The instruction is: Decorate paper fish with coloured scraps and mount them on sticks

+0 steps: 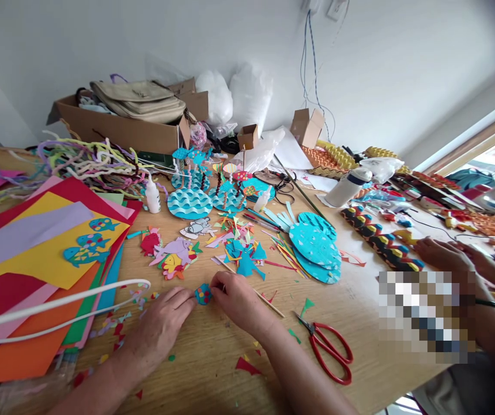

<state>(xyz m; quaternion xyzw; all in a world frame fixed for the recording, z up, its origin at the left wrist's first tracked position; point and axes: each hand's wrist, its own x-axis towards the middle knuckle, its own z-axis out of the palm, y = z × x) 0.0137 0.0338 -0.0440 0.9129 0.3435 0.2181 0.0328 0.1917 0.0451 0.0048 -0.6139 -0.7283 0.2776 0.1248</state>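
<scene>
Two hands | left hand (pixel 161 323), right hand (pixel 236 300) pinch round spotted paper disc (pixel 203 294) | wooden table (pixel 212 369)

Soft daylight came from the window (pixel 484 161) right of the desk (pixel 212 357), leaving the scene bright and evenly lit. Shadows under the hands (pixel 238 297) were faint. The window itself was washed out. The corners darkened and bent, lines curving near the edges. A pixelated block hid part of the right side.
</scene>
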